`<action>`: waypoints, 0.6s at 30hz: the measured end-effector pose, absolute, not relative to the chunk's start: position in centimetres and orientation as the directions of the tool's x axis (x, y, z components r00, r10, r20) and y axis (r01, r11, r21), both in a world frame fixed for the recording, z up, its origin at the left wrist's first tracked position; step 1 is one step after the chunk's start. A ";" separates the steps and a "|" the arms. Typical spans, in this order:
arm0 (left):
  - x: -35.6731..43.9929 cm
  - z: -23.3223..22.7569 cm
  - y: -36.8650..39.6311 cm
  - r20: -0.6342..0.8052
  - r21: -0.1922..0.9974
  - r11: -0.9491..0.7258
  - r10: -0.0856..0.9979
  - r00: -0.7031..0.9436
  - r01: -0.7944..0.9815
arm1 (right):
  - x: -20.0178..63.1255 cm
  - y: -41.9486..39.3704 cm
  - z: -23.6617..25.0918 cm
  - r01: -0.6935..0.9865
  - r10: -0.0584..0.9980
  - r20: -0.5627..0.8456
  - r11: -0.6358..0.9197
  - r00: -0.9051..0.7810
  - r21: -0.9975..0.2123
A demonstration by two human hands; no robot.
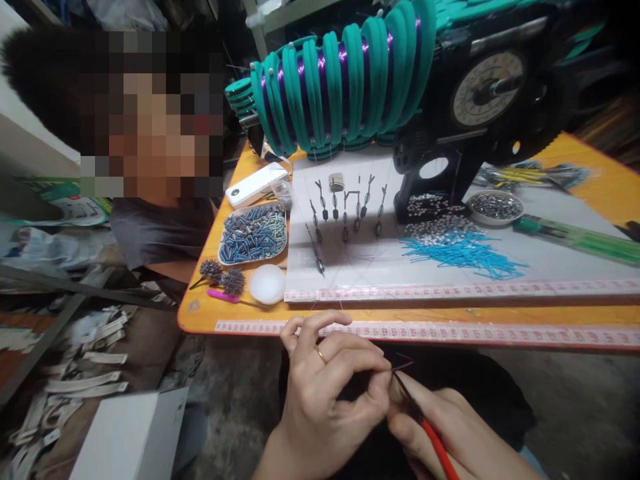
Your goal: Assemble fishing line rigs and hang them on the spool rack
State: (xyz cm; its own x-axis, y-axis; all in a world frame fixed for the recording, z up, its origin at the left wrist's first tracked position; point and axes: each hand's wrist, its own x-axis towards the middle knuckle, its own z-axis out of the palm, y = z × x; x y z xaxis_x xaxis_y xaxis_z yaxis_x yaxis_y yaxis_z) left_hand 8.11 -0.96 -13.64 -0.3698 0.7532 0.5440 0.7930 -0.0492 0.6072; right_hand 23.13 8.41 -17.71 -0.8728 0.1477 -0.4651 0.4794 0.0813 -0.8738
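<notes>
Along table edge (200, 320), numbered tape measure (425, 331)

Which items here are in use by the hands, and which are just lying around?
In use:
left hand pinching purple wire
right hand holding red-handled tool

Lying about:
power bank
tray of blue pieces
white ball
blue sticks

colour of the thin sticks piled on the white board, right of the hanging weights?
Bright blue sticks, clearest in the head view, lying on the white board.
</notes>
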 end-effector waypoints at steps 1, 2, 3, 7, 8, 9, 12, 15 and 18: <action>8.1 -13.6 -1.0 0.545 0.607 -0.050 0.753 -0.370 0.793 | 23.1 8.4 -17.7 0.478 0.154 -0.464 0.074 -0.873 -0.875; 8.1 -13.7 -1.0 0.546 0.607 -0.050 0.752 -0.370 0.793 | 23.1 8.3 -17.7 0.481 0.162 -0.466 0.065 -0.870 -0.874; 8.1 -13.7 -1.0 0.547 0.607 -0.050 0.750 -0.371 0.793 | 23.1 8.3 -17.7 0.481 0.158 -0.468 0.057 -0.870 -0.875; 8.2 -13.8 -1.0 0.557 0.609 -0.051 0.737 -0.382 0.791 | 23.0 8.3 -18.1 0.478 0.137 -0.470 0.028 -0.872 -0.878; 8.2 -13.9 -0.9 0.556 0.612 -0.052 0.737 -0.383 0.789 | 23.0 8.2 -18.1 0.477 0.138 -0.471 0.018 -0.871 -0.879; 8.3 -13.9 -0.9 0.555 0.614 -0.054 0.739 -0.382 0.787 | 23.0 8.2 -18.1 0.475 0.141 -0.470 0.004 -0.871 -0.880; 8.2 -14.0 -0.8 0.562 0.601 -0.063 0.743 -0.365 0.797 | 23.3 8.2 -18.1 0.458 0.143 -0.459 -0.037 -0.877 -0.888; 7.7 -14.2 -1.3 0.588 0.554 -0.065 0.737 -0.334 0.830 | 23.8 8.5 -18.2 0.457 0.131 -0.455 -0.013 -0.881 -0.889; 6.7 -14.9 -2.9 0.605 0.485 -0.074 0.748 -0.273 0.872 | 24.3 9.0 -18.5 0.488 0.115 -0.481 0.032 -0.869 -0.872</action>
State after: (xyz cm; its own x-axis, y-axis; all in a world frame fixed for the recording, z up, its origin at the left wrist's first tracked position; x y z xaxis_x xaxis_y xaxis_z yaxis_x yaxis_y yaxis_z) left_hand 6.70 -2.88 -14.88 -0.2727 0.7481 0.6049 0.8717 -0.0740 0.4845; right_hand 24.25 8.97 -18.53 -0.8689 0.1147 -0.4815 0.4877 0.0319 -0.8725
